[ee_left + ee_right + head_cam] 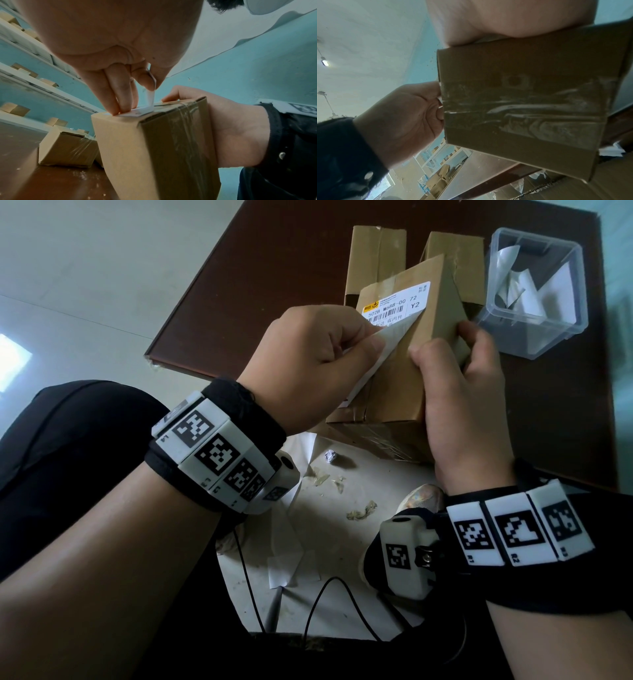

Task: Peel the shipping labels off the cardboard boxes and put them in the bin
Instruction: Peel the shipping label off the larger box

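Label [394, 306] pinched by left hand [315, 364]; left-wrist view shows right hand [236, 129] clasping box [154, 148].

Your held box [404, 385] is plain tan cardboard with glossy brown tape bands. Its label [394, 302] is white with black barcode stripes, black lettering and a yellow patch at its 9 o'clock corner. The desk [274, 285] is dark reddish brown. At 2 o'clock, the bin [534, 292] is clear plastic holding white scraps. The two boxes [376, 258] at 12 o'clock are the same tan. Your wristbands [219, 453] are black with white blocks carrying black-and-white square codes. The wall [257, 67] behind is pale turquoise, and the floor [85, 268] is pale grey.
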Demonstrator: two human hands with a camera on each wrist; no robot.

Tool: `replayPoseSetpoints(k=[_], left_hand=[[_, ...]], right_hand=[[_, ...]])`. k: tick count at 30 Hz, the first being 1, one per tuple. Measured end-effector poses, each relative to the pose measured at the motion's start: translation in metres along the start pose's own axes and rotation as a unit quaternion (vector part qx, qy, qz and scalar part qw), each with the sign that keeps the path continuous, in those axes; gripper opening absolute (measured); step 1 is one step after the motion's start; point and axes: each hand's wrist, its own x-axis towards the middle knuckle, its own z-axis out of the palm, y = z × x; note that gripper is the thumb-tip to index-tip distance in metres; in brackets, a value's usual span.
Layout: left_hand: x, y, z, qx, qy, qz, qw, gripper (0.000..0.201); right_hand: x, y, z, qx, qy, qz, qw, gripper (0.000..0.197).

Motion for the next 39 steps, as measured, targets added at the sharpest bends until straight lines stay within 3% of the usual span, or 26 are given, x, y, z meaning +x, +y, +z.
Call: replayPoseSetpoints(k=[9, 14, 20, 39], left_hand=[[0.0005, -0.0006, 0.0008, 0.002, -0.002, -0.005, 1.000, 0.027], [0.0004, 0.0007, 0.0000, 0.002, -0.002, -0.002, 1.000, 0.023], [0.0001, -0.0003, 0.0001, 0.003, 0.002, -0.007, 1.000, 0.029], [0.0002, 0.0015, -0.0010, -0.009, -0.008, -0.003, 1.000, 0.026]], right_hand=[[-0.0003, -0.0003, -0.0001, -0.001, 0.001, 0.002, 1.000, 0.075], [-0.0011, 0.0005, -0.0011, -0.006, 0.004, -0.001, 1.000, 0.066], [-0.0006, -0.0004, 0.0005, -0.002, 0.002, -0.004, 1.000, 0.073], [-0.0013, -0.0003, -0.0006, 0.001, 0.002, -0.002, 1.000, 0.067]])
